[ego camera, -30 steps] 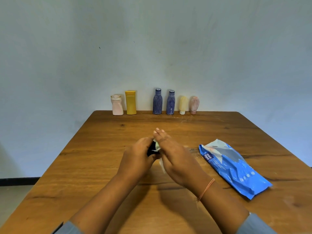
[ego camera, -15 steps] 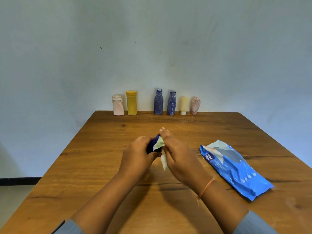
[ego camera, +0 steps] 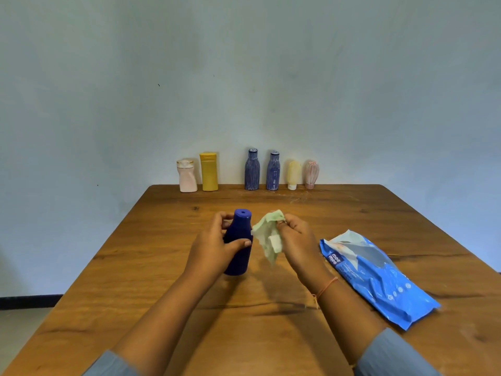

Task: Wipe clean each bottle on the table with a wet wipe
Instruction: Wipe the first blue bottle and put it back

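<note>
A dark blue bottle (ego camera: 239,256) stands upright at the middle of the wooden table (ego camera: 168,289). My left hand (ego camera: 214,248) grips its body, thumb across the front. Just right of it my right hand (ego camera: 295,240) pinches a crumpled pale green wet wipe (ego camera: 267,236), whose edge touches the bottle's shoulder. Several more bottles line the far edge against the wall: a pink one (ego camera: 187,175), a yellow one (ego camera: 209,171), two striped blue ones (ego camera: 252,169) (ego camera: 273,170), a small cream one (ego camera: 293,175) and a small pink one (ego camera: 311,174).
A blue wet-wipe pack (ego camera: 376,275) lies flat on the table to the right of my right forearm. A pale wall rises directly behind the row of bottles. The table's left edge drops to a light floor.
The blue bottle, earlier hidden between my hands, now stands upright in plain view. My right hand has pulled away to the right with the wipe, off the bottle's top.
</note>
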Tool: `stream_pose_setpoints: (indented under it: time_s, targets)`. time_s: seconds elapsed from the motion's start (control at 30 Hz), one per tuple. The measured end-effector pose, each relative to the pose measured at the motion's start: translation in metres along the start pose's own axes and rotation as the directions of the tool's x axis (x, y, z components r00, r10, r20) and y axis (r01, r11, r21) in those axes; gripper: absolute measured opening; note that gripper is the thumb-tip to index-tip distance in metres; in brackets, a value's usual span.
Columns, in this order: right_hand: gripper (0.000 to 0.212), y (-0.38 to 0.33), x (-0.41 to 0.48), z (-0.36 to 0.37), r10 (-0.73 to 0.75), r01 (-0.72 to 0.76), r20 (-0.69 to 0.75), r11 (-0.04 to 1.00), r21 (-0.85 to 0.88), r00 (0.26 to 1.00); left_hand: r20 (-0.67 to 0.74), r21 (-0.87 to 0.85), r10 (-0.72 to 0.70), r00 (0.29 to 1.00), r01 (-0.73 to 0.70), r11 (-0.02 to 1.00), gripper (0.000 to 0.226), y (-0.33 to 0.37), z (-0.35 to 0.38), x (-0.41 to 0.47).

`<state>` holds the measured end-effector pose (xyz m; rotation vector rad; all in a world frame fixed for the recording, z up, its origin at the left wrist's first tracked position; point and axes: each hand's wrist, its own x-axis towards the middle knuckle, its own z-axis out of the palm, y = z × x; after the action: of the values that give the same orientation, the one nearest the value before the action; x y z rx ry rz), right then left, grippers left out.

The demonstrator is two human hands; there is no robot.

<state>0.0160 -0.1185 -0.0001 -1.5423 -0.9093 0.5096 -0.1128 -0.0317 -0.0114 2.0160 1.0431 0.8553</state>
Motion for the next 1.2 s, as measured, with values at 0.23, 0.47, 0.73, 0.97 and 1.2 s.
stream_pose_setpoints:
  time_s: [0.23, 0.47, 0.73, 0.97, 1.2]
  targets:
    - [0.025, 0.001, 0.029, -0.006, 0.050, -0.048, -0.020, 0.996, 0.079, 0.999, -0.068, -0.102, 0.045, 0.997, -0.052, 0.993, 0.050, 0.002, -0.009, 0.061]
    - [0.025, 0.007, 0.089, -0.004, 0.029, -0.026, -0.032, 0.995, 0.098, 0.999, -0.082, -0.030, 0.136, 0.987, -0.139, 0.990, 0.055, -0.009, 0.005, 0.150]
    - [0.029, 0.033, 0.160, 0.002, 0.032, -0.026, -0.057, 0.995, 0.094, 0.998, -0.016, 0.172, 0.261, 0.965, -0.255, 0.951, 0.057, -0.039, 0.024, 0.242]
    - [0.025, 0.049, 0.203, 0.011, -0.013, 0.021, -0.091, 0.995, 0.096, 0.996, 0.013, 0.263, 0.341, 0.940, -0.332, 0.906, 0.057, -0.050, 0.041, 0.301]
    - [0.025, 0.058, 0.223, 0.016, -0.020, 0.029, -0.085, 0.994, 0.101, 0.996, 0.042, 0.299, 0.279, 0.959, -0.279, 0.913, 0.057, -0.068, 0.057, 0.330]
